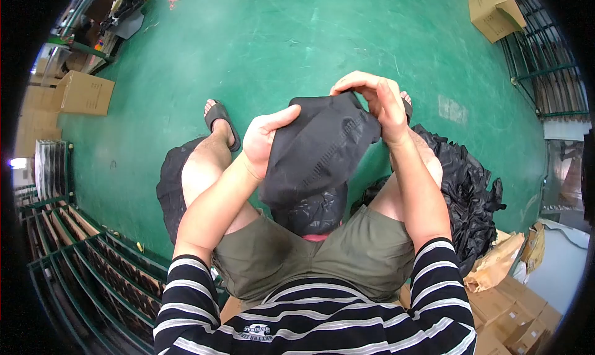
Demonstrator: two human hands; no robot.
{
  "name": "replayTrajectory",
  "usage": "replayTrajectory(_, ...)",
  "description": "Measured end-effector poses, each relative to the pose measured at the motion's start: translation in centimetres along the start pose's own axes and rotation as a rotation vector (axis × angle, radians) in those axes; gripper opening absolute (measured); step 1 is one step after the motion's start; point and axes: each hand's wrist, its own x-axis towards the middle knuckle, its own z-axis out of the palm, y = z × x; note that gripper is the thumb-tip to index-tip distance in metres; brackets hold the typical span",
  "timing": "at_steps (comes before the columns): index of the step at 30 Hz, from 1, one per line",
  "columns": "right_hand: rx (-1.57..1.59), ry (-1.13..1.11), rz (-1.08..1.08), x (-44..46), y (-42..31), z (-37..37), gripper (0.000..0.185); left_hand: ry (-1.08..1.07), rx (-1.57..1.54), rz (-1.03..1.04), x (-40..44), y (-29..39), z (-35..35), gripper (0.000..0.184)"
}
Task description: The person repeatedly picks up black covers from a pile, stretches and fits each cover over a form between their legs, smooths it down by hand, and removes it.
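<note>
A piece of black cloth with a row of dark stitch-like marks is held up between my two hands, above my lap. My left hand grips its left edge, the thumb on the near face and the fingers hidden behind. At the upper right corner, my right hand pinches the edge with curled fingers. Whether the cloth is a single layer or a folded item, I cannot tell. Shiny black plastic lies below it, between my thighs.
Crumpled black plastic is heaped by my right leg, and a black bundle lies beside my left. Green metal racks stand at the near left. Cardboard boxes sit at the left, upper right and lower right.
</note>
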Motion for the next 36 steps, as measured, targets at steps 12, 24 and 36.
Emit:
replayTrajectory(12, -0.688, 0.325, -0.375, -0.7, -1.3, 1.2, 0.027, 0.095, 0.07, 0.001, 1.3, 0.1, 0.3, 0.05)
replayTrajectory(24, -0.054, -0.105, -0.517, -4.9, -16.9, 5.6, 0.016, -0.144, -0.003, 0.049, 1.5, 1.9, 0.0, 0.052)
replayTrajectory(36, -0.063, -0.017, -0.491, -6.7, -16.3, 4.5, 0.014, -0.194, -0.02, 0.13, 0.7, 2.1, 0.6, 0.053)
